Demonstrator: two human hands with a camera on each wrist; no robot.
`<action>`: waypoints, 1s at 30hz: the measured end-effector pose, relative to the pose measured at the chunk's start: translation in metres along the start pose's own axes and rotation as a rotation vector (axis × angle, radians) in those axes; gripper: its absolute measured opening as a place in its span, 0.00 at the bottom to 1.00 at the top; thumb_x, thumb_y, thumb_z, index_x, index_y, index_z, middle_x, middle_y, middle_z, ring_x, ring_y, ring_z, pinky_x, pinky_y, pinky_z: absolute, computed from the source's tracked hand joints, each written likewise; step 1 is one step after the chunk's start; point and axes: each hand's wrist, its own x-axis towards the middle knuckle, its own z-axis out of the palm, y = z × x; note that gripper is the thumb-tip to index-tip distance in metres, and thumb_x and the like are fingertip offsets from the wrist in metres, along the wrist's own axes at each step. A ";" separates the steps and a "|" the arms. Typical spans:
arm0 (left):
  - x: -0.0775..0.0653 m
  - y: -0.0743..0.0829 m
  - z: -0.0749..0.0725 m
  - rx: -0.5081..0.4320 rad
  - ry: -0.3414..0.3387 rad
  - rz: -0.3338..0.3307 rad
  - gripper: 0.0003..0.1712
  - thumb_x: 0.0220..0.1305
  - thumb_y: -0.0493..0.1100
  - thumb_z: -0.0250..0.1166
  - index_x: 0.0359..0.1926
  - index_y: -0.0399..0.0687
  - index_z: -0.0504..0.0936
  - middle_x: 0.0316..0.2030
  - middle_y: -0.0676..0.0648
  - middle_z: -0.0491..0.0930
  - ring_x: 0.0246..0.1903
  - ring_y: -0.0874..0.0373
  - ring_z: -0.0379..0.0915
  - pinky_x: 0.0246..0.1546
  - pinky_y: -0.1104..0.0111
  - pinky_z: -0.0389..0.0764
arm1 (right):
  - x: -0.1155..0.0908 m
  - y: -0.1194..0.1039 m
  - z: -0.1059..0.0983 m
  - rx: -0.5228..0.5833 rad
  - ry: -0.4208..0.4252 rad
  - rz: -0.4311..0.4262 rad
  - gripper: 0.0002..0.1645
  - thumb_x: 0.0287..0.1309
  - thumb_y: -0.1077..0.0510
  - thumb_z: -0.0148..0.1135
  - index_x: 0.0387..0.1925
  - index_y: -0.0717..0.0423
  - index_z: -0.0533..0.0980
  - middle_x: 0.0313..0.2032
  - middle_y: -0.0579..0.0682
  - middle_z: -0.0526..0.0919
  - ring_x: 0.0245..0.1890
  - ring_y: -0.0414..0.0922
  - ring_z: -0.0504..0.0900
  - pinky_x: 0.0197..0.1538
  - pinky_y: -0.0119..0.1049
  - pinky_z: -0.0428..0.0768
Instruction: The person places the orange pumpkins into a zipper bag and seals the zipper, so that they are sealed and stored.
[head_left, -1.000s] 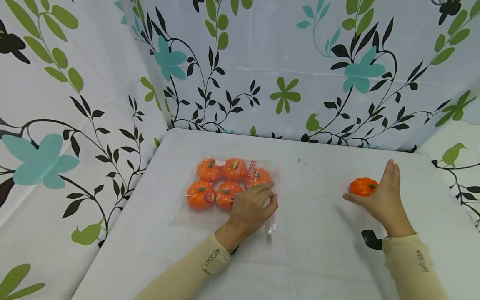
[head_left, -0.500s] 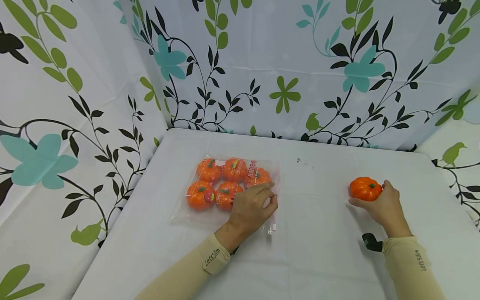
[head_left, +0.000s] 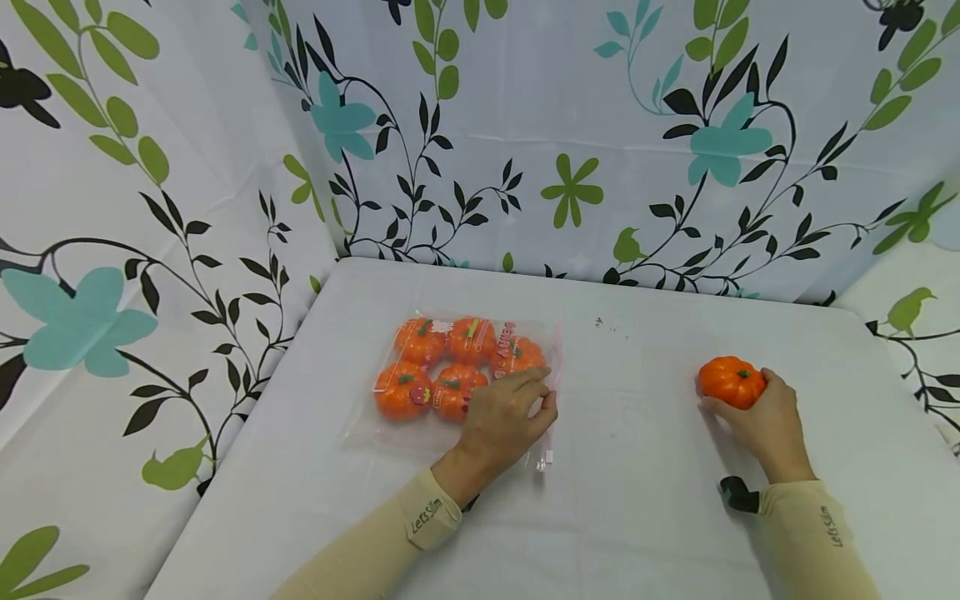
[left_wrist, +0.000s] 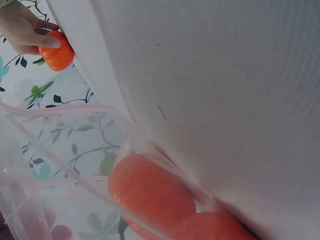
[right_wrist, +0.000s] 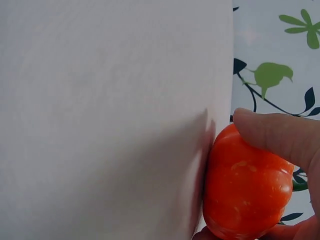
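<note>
A clear zip bag [head_left: 557, 337] with pink printing lies on the table, several small orange pumpkins [head_left: 403, 396] inside it. At the bag's right-hand edge, my left hand [head_left: 501, 412] pinches the plastic near its mouth. The left wrist view shows the mouth's pink edge [left_wrist: 65, 107] standing raised and apart, with a pumpkin [left_wrist: 150, 187] behind the film. To the right, one loose orange pumpkin [head_left: 723, 382] with a green stem is gripped by my right hand [head_left: 776, 425]. In the right wrist view the thumb [right_wrist: 270, 132] presses on this pumpkin's side; the other fingers are mostly hidden.
Both hands work over a white-covered table [head_left: 622, 467]. A curtain [head_left: 487, 125] printed with leaves, flowers and birds rises behind and at the sides. Small dark marks [head_left: 600, 322] show on the cover between bag and loose pumpkin. A black device [head_left: 738, 494] sits at the right wrist.
My right hand, spread beside the loose pumpkin a second ago, has closed round it. The pumpkin has tilted slightly, its stem turning toward the viewer. The left hand and bag stay put.
</note>
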 end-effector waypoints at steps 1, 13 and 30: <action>0.000 0.000 0.000 0.002 -0.001 0.000 0.03 0.54 0.36 0.72 0.25 0.44 0.88 0.40 0.47 0.89 0.38 0.59 0.87 0.24 0.75 0.81 | -0.001 -0.001 0.001 0.004 -0.005 -0.008 0.67 0.60 0.39 0.68 0.75 0.76 0.39 0.67 0.82 0.50 0.65 0.76 0.56 0.65 0.71 0.60; 0.000 -0.001 0.001 0.013 0.005 0.005 0.03 0.53 0.36 0.72 0.25 0.44 0.88 0.40 0.47 0.89 0.37 0.59 0.87 0.29 0.73 0.83 | -0.011 -0.024 0.011 0.084 -0.076 -0.089 0.69 0.59 0.37 0.69 0.76 0.74 0.38 0.70 0.80 0.49 0.67 0.74 0.56 0.65 0.69 0.61; 0.001 0.000 0.001 -0.006 -0.005 -0.022 0.02 0.53 0.36 0.73 0.26 0.43 0.88 0.40 0.46 0.89 0.39 0.58 0.87 0.33 0.72 0.84 | -0.043 -0.076 0.023 0.163 -0.260 -0.275 0.60 0.60 0.48 0.71 0.77 0.69 0.46 0.68 0.72 0.60 0.63 0.69 0.68 0.60 0.61 0.74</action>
